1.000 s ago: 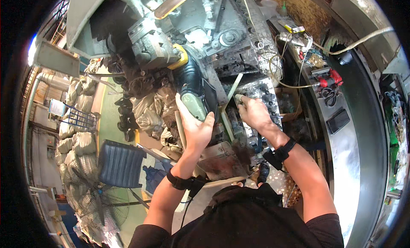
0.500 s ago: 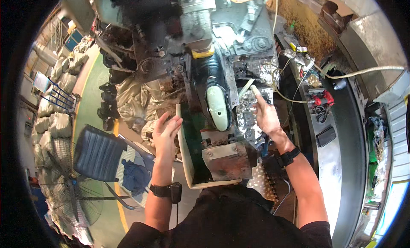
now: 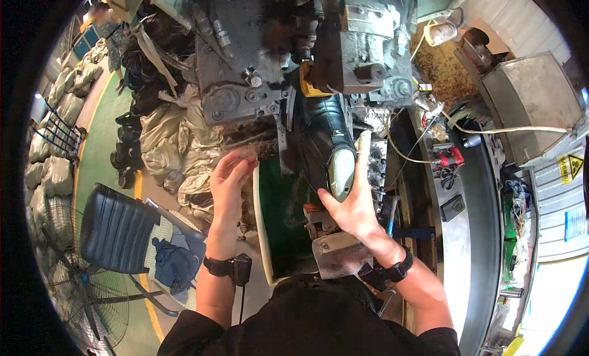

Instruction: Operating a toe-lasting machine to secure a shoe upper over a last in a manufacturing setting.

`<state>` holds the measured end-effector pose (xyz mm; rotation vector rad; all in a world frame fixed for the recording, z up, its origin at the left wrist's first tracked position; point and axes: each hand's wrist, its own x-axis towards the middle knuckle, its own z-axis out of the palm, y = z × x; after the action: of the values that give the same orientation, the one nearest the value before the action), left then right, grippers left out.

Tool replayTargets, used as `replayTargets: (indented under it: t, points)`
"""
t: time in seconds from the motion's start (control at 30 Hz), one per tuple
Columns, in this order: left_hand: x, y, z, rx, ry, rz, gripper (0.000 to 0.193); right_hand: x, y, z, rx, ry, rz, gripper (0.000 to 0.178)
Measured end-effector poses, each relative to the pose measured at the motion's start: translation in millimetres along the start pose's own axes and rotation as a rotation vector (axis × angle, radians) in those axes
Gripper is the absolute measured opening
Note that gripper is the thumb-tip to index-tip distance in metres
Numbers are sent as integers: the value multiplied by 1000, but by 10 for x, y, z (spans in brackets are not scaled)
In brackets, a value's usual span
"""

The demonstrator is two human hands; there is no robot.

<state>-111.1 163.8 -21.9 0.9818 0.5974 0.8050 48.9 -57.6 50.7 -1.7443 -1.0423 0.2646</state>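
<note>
Head view, looking down on two bare hands at a machine. One black boot [image 3: 323,123] extends from beneath the single yellow part [image 3: 313,83] of the machine [image 3: 239,68] toward the wearer; its one pale green, rounded end [image 3: 341,172] bears a small dark hole. The right hand [image 3: 357,209] is closed about this end: the thumb lies along its left side and the fingers stretch up its right side, so that the boot sits between them. The left hand [image 3: 228,183] is empty, its fingers loosely curled and parted, to the left of the boot and well apart from it. Each wrist carries one black band, two in all. Between the left hand and the boot, lower down, stands one green-lined tray [image 3: 262,233] with a cream rim. At the right, one red tool [image 3: 451,160] and one dark flat rectangle [image 3: 453,207] lie on the metal tabletop [image 3: 459,258]. At the left are one black-backed chair [image 3: 116,230], holding one blue cloth [image 3: 175,264], and one wire-caged fan [image 3: 86,301]. One other person [image 3: 113,43] appears at the upper left.
</note>
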Motion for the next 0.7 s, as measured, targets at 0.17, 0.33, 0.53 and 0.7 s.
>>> replayTargets:
  t: [0.17, 0.33, 0.53, 0.7]
  points:
    - [14, 50, -149, 105, 18, 23, 28, 34, 122, 114, 86, 46, 19, 111]
    - [-134, 184, 142, 63, -77, 66, 31, 70, 80, 155, 154, 58, -25, 115]
    - [59, 88, 813, 205, -132, 153, 52, 39, -251, -176, 616, 60, 226, 106]
    - [-219, 663, 1375, 9, -347, 4, 87, -868, -698, -750, 555, -98, 74, 113]
